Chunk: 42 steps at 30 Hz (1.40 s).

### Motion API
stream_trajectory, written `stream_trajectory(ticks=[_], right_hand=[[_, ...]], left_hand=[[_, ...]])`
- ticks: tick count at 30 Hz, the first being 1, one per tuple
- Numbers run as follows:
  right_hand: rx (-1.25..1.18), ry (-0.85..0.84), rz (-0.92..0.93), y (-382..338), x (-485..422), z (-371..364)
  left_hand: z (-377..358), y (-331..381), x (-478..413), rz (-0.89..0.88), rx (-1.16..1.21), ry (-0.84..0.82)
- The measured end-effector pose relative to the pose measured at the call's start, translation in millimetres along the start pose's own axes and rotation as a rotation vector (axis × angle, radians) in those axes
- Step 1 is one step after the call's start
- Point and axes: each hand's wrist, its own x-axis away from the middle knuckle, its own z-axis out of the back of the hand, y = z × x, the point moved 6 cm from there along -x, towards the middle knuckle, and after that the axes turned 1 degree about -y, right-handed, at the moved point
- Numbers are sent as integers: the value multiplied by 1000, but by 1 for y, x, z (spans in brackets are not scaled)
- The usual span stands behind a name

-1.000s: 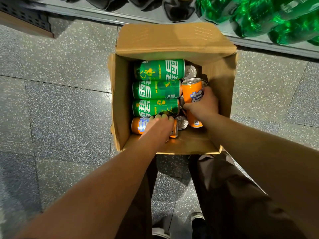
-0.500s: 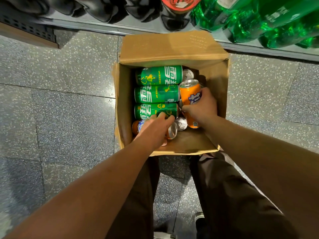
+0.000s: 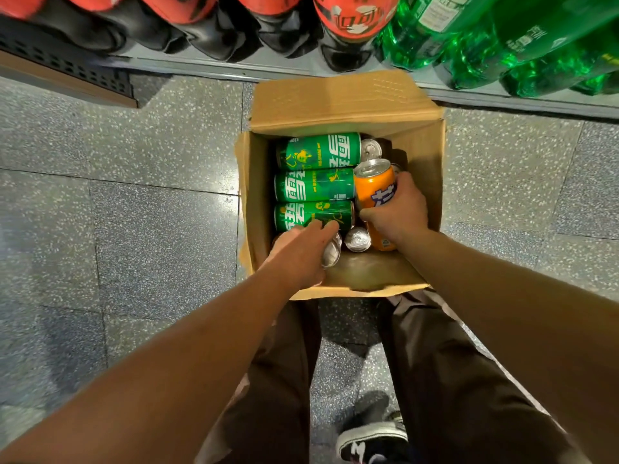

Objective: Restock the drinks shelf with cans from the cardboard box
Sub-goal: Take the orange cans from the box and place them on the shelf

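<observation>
Fingers of your left hand are curled over a can lying on its side in the near-left corner of the cardboard box. Only its silver end shows, so I can't tell how far your thumb wraps under it. Just beyond your knuckles, three green cans lie side by side, the nearest touching your fingertips. Pull up carelessly and that one may roll into the gap. Between your hands stands an upright can, close enough for either wrist to knock it. Your right hand is clamped round the orange can, which is tilted with its top above the green ones. Its wall looks smooth, so a loose hold could drop it onto the others and dent them. The drinks shelf sits just past the box, so mind the far flap as you lift.
</observation>
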Motion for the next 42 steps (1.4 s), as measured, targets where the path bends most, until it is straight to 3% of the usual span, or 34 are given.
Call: stream_trajectory(ticks=[4, 8, 14, 20, 24, 28, 34, 42], right_hand=[[22, 1, 10, -11, 9, 7], [37, 4, 22, -25, 16, 14], [0, 37, 77, -43, 28, 27], [-21, 78, 94, -50, 35, 42], [-1, 87, 103, -53, 39, 43], [35, 81, 119, -58, 42, 44], [26, 63, 98, -56, 43, 42], [-34, 58, 38, -51, 42, 50]], left_hand=[[19, -2, 9, 59, -28, 54], [42, -7, 19, 246, 28, 81], [53, -32, 35, 670, 552, 126], [42, -44, 52, 881, 1172, 212], [31, -41, 51, 875, 1561, 245], [32, -34, 50, 830, 1842, 159], [33, -22, 51, 664, 1901, -79], [35, -6, 55, 510, 1792, -310]])
